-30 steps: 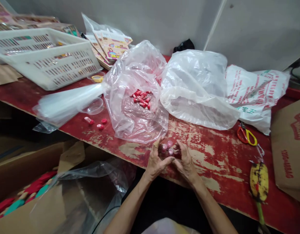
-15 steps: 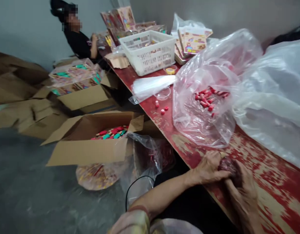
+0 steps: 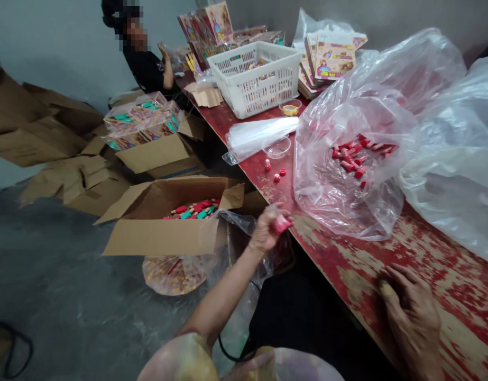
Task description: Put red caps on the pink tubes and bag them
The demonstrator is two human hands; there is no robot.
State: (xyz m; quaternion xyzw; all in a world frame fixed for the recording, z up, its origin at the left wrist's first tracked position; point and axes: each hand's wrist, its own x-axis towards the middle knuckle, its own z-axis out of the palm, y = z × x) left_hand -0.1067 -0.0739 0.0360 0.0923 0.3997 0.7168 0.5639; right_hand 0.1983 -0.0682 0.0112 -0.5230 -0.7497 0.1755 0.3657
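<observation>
My left hand (image 3: pixel 266 230) is closed around a small pinkish-red item (image 3: pixel 282 223), seemingly in clear plastic. It is held over the table's near edge, above an open bag of red pieces (image 3: pixel 283 251) below the tabletop. The item's exact kind is blurred. My right hand (image 3: pixel 412 312) lies on the worn red tabletop (image 3: pixel 347 259), fingers apart and a little bent, with nothing visible in it. Beyond both hands, a large clear plastic bag (image 3: pixel 347 211) lies open with small red and pink pieces (image 3: pixel 355 159) inside. Several loose red pieces (image 3: pixel 276 178) sit beside it.
A white basket (image 3: pixel 251 79), clear plastic sleeves (image 3: pixel 259 137), a round lid (image 3: pixel 276 147) and printed cards (image 3: pixel 331 61) occupy the table. Left of it stand open cartons (image 3: pixel 160 237), one holding red and green pieces. A co-worker (image 3: pixel 143 66) sits at the far end.
My hands have parted from the dark reddish bundle they held together. The left has swung left to the table's edge with a pinkish-red item; the right stays on the tabletop, now without the bundle.
</observation>
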